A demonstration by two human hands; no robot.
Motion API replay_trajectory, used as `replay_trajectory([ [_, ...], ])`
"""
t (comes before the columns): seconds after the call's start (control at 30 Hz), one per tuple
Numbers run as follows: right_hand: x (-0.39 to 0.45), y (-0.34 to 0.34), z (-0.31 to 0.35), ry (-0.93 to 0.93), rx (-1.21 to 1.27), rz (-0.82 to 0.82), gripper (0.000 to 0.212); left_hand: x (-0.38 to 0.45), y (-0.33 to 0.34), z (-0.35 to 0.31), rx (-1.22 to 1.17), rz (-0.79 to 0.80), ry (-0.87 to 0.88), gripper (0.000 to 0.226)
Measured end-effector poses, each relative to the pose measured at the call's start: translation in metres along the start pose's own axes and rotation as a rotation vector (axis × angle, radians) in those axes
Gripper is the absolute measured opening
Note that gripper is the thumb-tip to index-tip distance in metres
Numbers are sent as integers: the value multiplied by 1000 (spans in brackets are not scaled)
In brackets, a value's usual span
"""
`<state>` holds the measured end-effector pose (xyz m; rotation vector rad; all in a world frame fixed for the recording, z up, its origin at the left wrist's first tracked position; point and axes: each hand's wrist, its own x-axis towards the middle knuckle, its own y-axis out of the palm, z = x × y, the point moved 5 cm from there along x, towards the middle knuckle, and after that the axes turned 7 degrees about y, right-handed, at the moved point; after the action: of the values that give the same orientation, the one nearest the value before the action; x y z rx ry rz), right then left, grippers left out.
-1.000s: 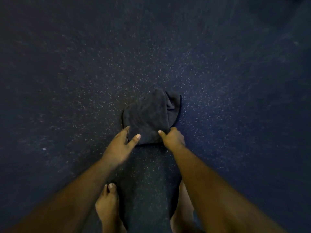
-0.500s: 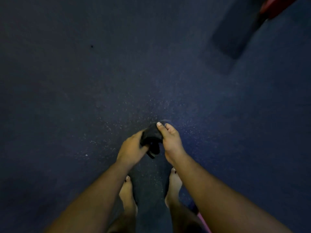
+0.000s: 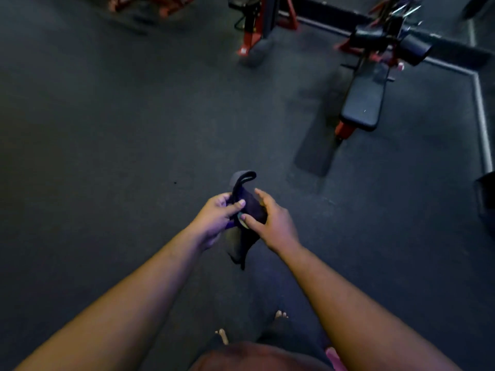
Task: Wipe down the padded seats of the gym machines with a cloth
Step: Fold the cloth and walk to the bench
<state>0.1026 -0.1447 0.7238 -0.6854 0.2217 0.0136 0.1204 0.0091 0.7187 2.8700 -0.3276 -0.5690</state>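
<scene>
You have lifted the cloth off the floor, both hands' fingers pinching it, bench ahead unwiped.

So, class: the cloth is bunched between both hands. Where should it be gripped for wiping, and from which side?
Grip the thick bunched middle of the cloth, from above with the right hand, palm over the wad. The loop at the top and the tail hanging below are thin and loose, so they would slip; the left hand already pinches one edge.

Cloth between both hands — padded bench ahead right, well apart.
</scene>
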Motion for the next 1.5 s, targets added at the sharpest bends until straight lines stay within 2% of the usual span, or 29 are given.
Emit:
replay_trajectory([
  [0.07,3,-20,14,-67,-106,-96,48,2,5,-20,19,62,11,25],
  [0.17,22,-48,19,-87,-102,-219,23,16,12,-50,183,22,58,29],
  [0.23,42,-62,12,-32,11,-255,20,33,10,-66,277,-67,89,21],
  [0.3,64,-85,-1,25,158,-312,22,61,2,-86,469,-136,182,15],
  [0.37,90,-109,-20,115,279,-324,22,92,-9,-106,832,-190,248,32],
  [0.43,118,-127,-35,160,365,-216,20,118,-11,-117,917,-220,207,36],
  [0.53,150,-143,-40,165,539,-54,18,153,2,-122,729,-174,95,20],
  [0.57,164,-151,-40,166,571,-64,16,166,9,-123,627,-138,58,10],
  [0.6,177,-158,-41,171,578,-96,14,176,17,-126,531,-89,27,10],
  [0.63,189,-163,-40,181,568,-138,12,185,25,-129,441,-40,15,19],
  [0.73,229,-177,-26,136,463,-218,11,216,51,-143,322,-27,130,38],
  [0.83,268,-176,6,28,395,-250,10,253,79,-161,262,-105,280,33],
  [0.93,306,-170,29,-21,385,-277,14,293,94,-171,169,-154,350,29],
  [1.03,346,-163,46,14,417,-167,26,337,93,-183,73,-174,375,28],
  [1.17,396,-165,62,150,643,-61,26,393,87,-210,32,11,372,18],
  [1.27,427,-181,73,208,781,-11,28,433,77,-237,97,126,378,41],
  [1.37,458,-210,74,124,683,-151,38,476,71,-260,263,237,368,53],
  [1.47,489,-243,49,118,620,-408,32,509,85,-288,306,393,362,47],
  [1.5,497,-252,40,144,603,-428,46,517,92,-300,302,442,372,44],
])
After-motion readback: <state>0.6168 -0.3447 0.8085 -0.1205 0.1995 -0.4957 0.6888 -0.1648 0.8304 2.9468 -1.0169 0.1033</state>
